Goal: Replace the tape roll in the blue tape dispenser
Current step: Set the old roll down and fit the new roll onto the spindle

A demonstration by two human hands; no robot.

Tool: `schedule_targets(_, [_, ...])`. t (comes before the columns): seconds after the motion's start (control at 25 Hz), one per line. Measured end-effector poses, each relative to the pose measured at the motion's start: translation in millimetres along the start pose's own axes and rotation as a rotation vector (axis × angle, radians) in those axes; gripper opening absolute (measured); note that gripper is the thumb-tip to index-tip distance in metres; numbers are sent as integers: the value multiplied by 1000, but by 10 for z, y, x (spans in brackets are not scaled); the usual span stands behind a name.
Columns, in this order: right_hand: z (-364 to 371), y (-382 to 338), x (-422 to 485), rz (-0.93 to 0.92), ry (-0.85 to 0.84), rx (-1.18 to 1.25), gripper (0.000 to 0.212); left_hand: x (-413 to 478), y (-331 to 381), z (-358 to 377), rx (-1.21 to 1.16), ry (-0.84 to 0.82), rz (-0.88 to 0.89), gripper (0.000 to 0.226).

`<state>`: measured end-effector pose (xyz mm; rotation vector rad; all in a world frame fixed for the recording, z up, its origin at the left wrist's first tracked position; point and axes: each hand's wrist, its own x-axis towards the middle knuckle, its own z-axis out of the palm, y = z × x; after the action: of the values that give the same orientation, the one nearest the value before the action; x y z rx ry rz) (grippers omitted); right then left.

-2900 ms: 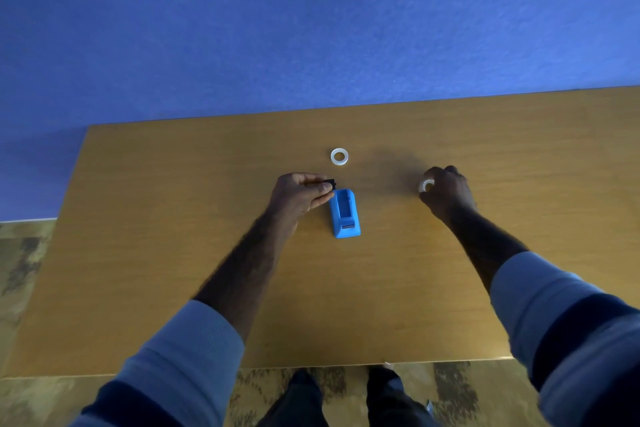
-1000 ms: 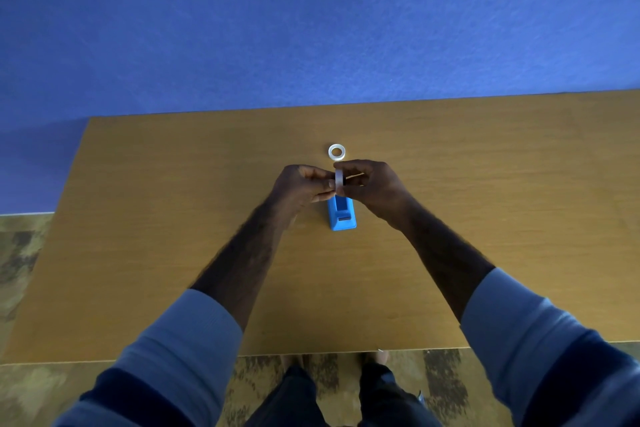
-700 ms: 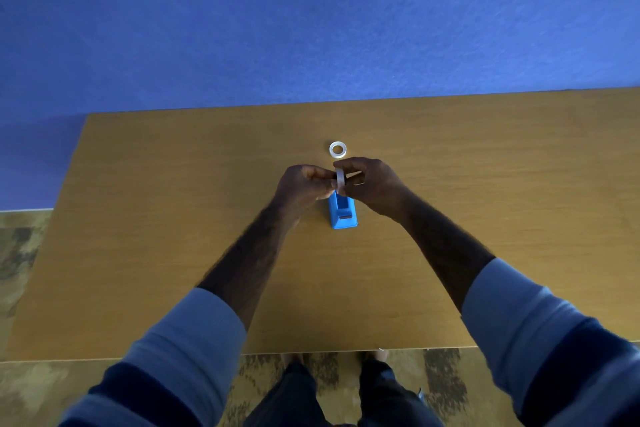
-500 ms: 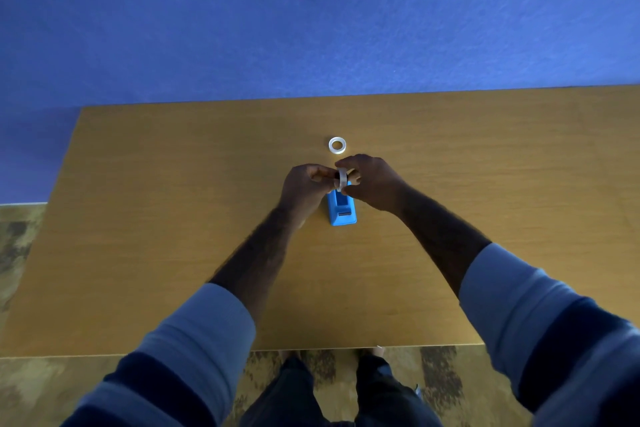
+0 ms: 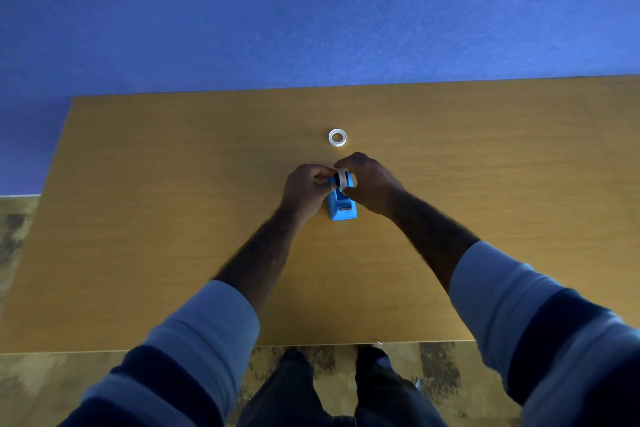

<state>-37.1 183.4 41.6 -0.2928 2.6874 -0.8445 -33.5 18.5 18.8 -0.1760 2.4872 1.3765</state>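
While both hands are meeting over the middle of the wooden bench (image 5: 173,218), the left hand (image 5: 304,189) and the right hand (image 5: 370,184) are together pinching a pale tape roll (image 5: 343,178) that is standing on edge. The roll is sitting at the far end of the blue tape dispenser (image 5: 342,206), right above its open slot, with a dark hub (image 5: 335,179) showing against its left face. Whether the roll is already seated in the slot is not possible to tell. The left grip is closing on the roll's left side, where the hub is, and the right grip is closing on the right side, fingers curling over the top. The dispenser is resting flat on the bench with its cutter end pointing toward the person. A second pale ring of tape (image 5: 337,137) is lying flat on the bench just beyond the hands, apart from them. Light blue sleeves with dark bands are covering both forearms partway.
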Motion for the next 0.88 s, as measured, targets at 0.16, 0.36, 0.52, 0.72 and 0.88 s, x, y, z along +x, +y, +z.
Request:
schedule_targets(0.16, [30,6,23,3,25,-21,47,14,-34,0,55,-14,25,30])
schedule_targets(0.36, [61,9,34,8,25,2,43,8,-42,-4,33,8,25,27])
schedule_targets(0.52, [83,0,41,15,33,11,45,11,-75,-12,17,19,21,31])
schedule_targets(0.72, [104,13,30,21,35,13,47,-2,-70,-1,39,9,8,34])
schedule_targets(0.88, [143,39,37,48,24,-3,49,-1,-69,0,31,3,-4,35])
